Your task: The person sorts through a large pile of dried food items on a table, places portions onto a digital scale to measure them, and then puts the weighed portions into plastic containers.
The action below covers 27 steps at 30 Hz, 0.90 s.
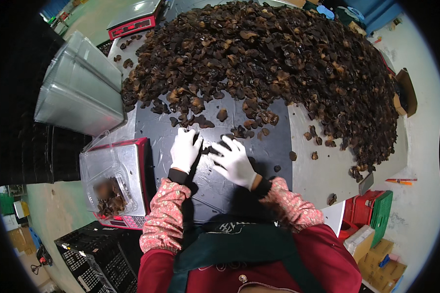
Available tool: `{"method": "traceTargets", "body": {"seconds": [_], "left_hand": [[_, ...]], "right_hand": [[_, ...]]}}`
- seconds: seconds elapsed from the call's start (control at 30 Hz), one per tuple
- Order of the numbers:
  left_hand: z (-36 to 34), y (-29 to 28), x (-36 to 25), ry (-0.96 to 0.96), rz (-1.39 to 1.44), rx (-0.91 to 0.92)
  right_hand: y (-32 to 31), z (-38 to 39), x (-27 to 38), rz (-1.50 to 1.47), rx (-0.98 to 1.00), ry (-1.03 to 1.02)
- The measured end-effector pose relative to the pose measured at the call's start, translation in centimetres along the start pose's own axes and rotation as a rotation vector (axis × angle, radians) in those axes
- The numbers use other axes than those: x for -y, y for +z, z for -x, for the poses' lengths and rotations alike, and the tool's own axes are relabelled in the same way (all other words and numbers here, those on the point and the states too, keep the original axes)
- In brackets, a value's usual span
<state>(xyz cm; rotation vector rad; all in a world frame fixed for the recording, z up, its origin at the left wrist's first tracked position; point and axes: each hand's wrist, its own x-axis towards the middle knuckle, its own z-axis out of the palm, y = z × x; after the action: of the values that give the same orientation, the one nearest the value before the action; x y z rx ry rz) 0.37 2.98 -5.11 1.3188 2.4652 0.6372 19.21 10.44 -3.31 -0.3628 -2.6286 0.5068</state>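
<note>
A large heap of dark brown wood ear fungus (259,53) covers the far part of the table. My left hand (183,152), in a white glove, rests low over the black table covering (205,190). Its thumb stands apart from its fingers, whose tips are beside a few loose fungus pieces (195,121); nothing shows in its grip. My right hand (235,163), also white-gloved, is spread open to the right. A small dark piece (206,150) lies between the two hands. At left, an open clear plastic box (127,183) partly filled with fungus sits on a red scale (143,166).
Tall nested clear plastic boxes (80,90) stand at the left edge. Another red scale (137,22) is at the far left. Scattered pieces (314,155) lie on the grey tabletop (310,180) at right. A black crate (100,256) and red and green crates (364,212) stand below.
</note>
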Motion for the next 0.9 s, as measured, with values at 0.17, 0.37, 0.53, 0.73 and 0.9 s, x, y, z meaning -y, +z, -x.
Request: {"method": "traceTargets", "body": {"seconds": [0.17,0.37,0.53,0.73,0.9], "left_hand": [[5.4,1.2,-0.4,0.039,0.107,-0.087],[9.7,1.6,1.6,0.062,0.329,-0.305],[8.3,2.5,2.7,-0.360,1.104,-0.178],[5.7,3.3,1.3,-0.111,0.547,-0.365],[6.9,2.0,0.3,-0.025,0.185,-0.118]], "right_hand": [[-3.5,5.3,-2.0,-0.300,-0.023,0.218],[-1.7,1.4,-5.0,-0.059,-0.290,0.208],[1.3,-7.4,-5.6,0.050,-0.003,0.356],[4.9,-7.3,-5.6,-0.092,0.035,0.100],[0.4,-2.2,-7.0,-0.241,-0.046,0.235]]}}
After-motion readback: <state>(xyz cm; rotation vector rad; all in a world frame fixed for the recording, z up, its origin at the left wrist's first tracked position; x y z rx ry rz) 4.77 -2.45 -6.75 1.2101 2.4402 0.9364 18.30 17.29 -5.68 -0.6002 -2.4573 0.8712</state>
